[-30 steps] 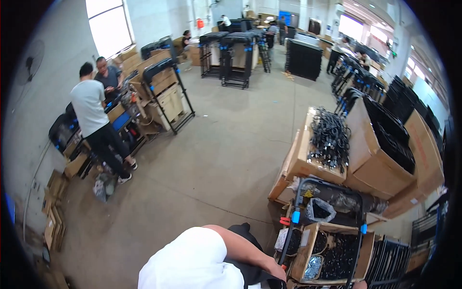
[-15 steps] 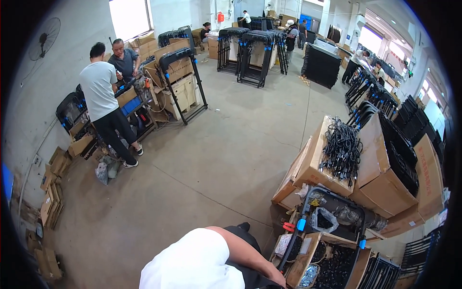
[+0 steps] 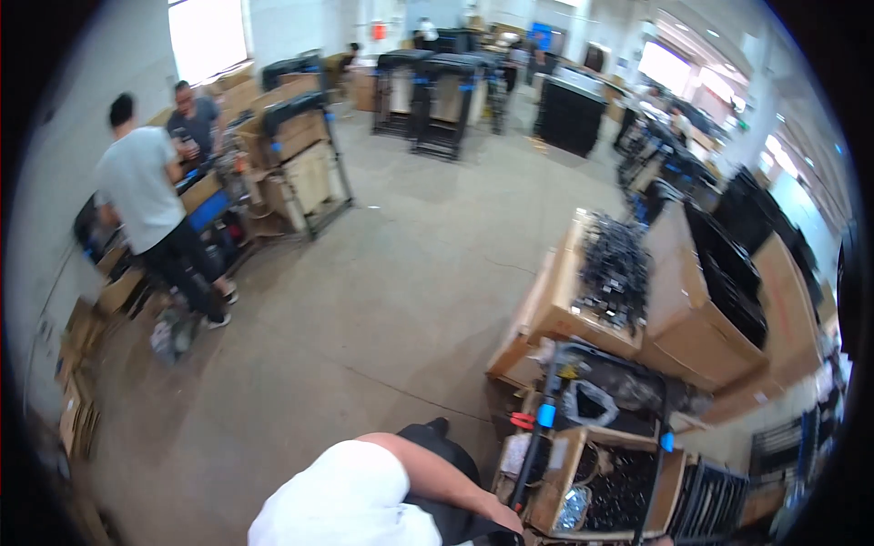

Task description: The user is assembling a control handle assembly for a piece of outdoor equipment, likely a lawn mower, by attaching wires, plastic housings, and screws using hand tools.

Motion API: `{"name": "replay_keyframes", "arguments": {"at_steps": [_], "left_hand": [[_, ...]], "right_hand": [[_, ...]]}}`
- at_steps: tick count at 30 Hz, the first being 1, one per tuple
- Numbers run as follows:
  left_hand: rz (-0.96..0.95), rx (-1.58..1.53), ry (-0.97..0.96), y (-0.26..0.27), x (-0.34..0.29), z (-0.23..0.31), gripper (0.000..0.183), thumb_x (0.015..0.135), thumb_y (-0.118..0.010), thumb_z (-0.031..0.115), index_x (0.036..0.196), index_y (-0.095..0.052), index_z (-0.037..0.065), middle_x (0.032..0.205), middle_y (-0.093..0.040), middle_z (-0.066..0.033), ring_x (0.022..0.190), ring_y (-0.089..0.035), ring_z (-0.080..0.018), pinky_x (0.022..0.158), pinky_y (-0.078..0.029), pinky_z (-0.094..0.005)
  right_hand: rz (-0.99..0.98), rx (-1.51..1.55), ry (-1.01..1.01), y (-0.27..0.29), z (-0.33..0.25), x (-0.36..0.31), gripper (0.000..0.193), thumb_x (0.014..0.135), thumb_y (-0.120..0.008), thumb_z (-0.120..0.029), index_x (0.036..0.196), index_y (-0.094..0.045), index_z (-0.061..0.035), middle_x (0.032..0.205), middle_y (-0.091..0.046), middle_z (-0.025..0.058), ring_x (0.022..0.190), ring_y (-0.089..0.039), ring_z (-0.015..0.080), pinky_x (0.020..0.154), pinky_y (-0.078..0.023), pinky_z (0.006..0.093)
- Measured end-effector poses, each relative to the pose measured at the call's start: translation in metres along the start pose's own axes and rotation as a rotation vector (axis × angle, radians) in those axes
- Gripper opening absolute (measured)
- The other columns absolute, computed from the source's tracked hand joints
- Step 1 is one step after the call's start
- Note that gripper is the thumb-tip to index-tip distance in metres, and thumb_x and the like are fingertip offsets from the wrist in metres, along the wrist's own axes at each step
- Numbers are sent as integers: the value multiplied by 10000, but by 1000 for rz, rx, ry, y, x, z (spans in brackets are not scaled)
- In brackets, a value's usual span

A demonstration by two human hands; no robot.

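Note:
My left arm, in a white sleeve, reaches from the lower middle toward the right. My left hand (image 3: pixel 506 520) is at the bottom edge, its fingers hidden; I cannot make out whether it holds anything. It is next to the lower left end of a black tubular frame (image 3: pixel 667 414) with blue bands. Behind the frame's bars is an open cardboard box (image 3: pixel 546 508) of small black parts (image 3: pixel 624 491), with a clear bag of shiny metal pieces (image 3: pixel 574 507) in its corner. Red-handled pliers (image 3: pixel 522 420) lie beside the frame. My right hand does not show.
A bundle of black cables (image 3: pixel 612 273) lies on a carton at the right, beside a large open carton (image 3: pixel 696 300) of black parts. Black frames (image 3: pixel 437 100) stand farther back. At the left, two people (image 3: pixel 146 191) stand by a cluttered bench. Flattened cardboard (image 3: pixel 80 414) leans near the left wall.
My view has shifted and blurred, so the scene sits further left in the picture. My left arm still reaches toward the frame. The people at the left bench have moved slightly.

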State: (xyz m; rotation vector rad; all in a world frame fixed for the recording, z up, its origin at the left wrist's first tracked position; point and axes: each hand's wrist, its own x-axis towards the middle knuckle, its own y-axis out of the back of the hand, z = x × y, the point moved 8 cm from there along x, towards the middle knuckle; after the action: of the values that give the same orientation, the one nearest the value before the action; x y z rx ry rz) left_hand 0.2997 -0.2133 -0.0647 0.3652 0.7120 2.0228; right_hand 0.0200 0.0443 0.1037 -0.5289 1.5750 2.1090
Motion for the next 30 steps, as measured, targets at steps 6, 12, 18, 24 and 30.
{"name": "replay_keyframes", "arguments": {"at_steps": [6,12,18,24,30], "left_hand": [[187,-396,161,41,-47,5,401,846,-698,137,1185,-541,-8,1028,-642,-203,999,-654,-380,869,-504,-476],[-125,-340,285,46,-36,18,383,1002,-494,183,1367,-608,158,1158,-698,-173,1089,-678,-335,948,-517,-441],[-239,-250,387,45,-28,28,384,1042,-474,286,1368,-653,190,1203,-719,-170,1167,-674,-364,998,-529,-454],[-70,-167,214,50,-31,29,444,1006,-634,326,1436,-612,214,1205,-678,-214,1160,-647,-396,1008,-525,-478],[8,-493,308,55,-33,9,452,924,-687,166,1368,-606,148,1169,-665,-253,1122,-656,-417,984,-529,-468]], "right_hand": [[311,-39,39,-22,4,79,306,781,-764,-243,1017,-798,-51,1110,-784,164,1062,-755,337,909,-606,454],[104,-241,-7,-36,41,70,350,848,-694,-194,1154,-784,-53,1211,-763,169,1114,-747,338,936,-601,486],[147,-167,-27,-33,36,67,293,855,-667,-171,1082,-798,-41,1171,-760,215,1076,-752,365,924,-607,489],[188,-137,-46,-29,35,74,282,930,-609,-214,1077,-797,-63,1168,-772,182,1119,-750,313,895,-614,461],[340,-43,-22,-19,26,84,278,884,-622,-197,1040,-803,-56,1128,-775,196,1074,-757,343,896,-615,473]]}}
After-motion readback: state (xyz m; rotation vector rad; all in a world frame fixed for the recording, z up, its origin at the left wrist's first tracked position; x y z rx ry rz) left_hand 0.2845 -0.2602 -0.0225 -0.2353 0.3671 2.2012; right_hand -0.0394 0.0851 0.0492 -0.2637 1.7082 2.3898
